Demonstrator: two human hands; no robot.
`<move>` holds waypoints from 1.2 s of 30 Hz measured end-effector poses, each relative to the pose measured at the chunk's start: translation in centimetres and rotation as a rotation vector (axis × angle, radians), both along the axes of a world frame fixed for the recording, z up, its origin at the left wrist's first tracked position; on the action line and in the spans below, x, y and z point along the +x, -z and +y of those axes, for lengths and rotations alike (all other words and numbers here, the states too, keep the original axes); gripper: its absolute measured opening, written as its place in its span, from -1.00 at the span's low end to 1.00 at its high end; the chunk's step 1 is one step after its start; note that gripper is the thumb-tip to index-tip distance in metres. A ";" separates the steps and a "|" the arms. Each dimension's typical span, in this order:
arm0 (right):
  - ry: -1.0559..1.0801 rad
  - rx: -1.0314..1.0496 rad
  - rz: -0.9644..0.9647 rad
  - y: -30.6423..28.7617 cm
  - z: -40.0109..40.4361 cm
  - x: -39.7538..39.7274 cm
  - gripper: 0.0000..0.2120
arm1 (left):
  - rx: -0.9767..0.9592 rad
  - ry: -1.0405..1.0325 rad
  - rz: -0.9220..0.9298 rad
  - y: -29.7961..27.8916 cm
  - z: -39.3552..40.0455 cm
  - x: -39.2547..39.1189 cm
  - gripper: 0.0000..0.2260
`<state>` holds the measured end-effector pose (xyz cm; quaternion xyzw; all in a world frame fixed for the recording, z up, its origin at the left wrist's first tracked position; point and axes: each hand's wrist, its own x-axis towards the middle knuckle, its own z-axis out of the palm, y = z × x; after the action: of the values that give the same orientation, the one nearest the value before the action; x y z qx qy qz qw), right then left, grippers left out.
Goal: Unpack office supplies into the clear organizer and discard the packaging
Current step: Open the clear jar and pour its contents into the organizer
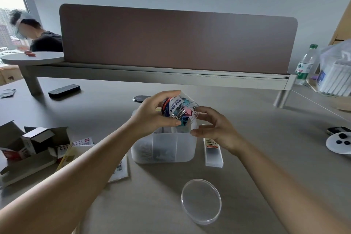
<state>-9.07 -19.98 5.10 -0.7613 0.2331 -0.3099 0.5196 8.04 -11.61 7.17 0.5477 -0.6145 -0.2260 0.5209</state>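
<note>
Desk (pixel 247 157); organizer (pixel 165 148) contents blurred

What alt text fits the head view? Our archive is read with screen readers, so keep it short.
A person's left hand grips a clear jar of coloured binder clips, tipped on its side over a clear organizer, while the right hand hovers open at the jar's mouth. The jar's round clear lid lies on the desk nearer the camera, and opened cardboard boxes sit to the left.

clear jar (pixel 180 109): blue/white label with red band, pink + teal clips inside. organizer (pixel 165 148) frosted translucent white. lid (pixel 201 201) transparent. desk (pixel 266 148) grey-beige. divider panel (pixel 176 40) brown. bottle (pixel 304 64) green cap, green/white label.
</note>
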 end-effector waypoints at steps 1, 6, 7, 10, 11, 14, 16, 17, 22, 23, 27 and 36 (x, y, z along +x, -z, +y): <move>0.004 0.000 -0.006 0.0 0.0 0.0 -0.56 | -0.017 -0.007 -0.027 0.0 0.0 -0.1 -0.45; -0.007 0.001 -0.029 0.1 0.2 -0.2 -0.58 | -0.075 -0.045 -0.183 0.2 0.2 -0.3 -0.41; -0.005 0.000 -0.028 0.1 0.2 -0.2 -0.58 | -0.073 -0.043 -0.178 0.2 0.2 -0.3 -0.41; 0.002 0.009 -0.031 0.1 0.2 -0.2 -0.57 | -0.060 -0.050 -0.156 0.1 0.1 -0.3 -0.42; 0.004 0.005 -0.029 0.0 0.2 -0.1 -0.57 | -0.064 -0.050 -0.158 0.1 0.2 -0.3 -0.42; 0.000 0.000 -0.037 0.1 0.2 -0.2 -0.58 | -0.078 -0.037 -0.188 0.2 0.2 -0.3 -0.41; -0.001 0.001 -0.055 0.2 0.2 -0.2 -0.60 | -0.078 -0.023 -0.189 0.2 0.2 -0.2 -0.40; -0.003 0.003 -0.063 0.3 0.1 -0.2 -0.61 | -0.076 -0.017 -0.189 0.3 0.2 -0.2 -0.40; -0.005 0.020 -0.072 0.5 -0.1 -0.1 -0.62 | -0.057 -0.005 -0.199 0.4 -0.2 -0.1 -0.38; -0.008 0.024 -0.074 0.4 0.0 -0.1 -0.62 | -0.055 -0.009 -0.196 0.4 -0.2 0.0 -0.38; -0.020 0.030 -0.076 0.3 0.0 -0.2 -0.62 | -0.071 -0.034 -0.197 0.6 -0.3 0.0 -0.39; -0.012 0.015 -0.096 0.6 0.1 0.0 -0.62 | -0.120 -0.074 -0.292 0.7 -0.1 -0.2 -0.39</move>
<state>-9.05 -19.90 4.51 -0.7431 0.2056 -0.3411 0.5378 7.84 -11.75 6.47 0.5650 -0.6755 -0.0876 0.4656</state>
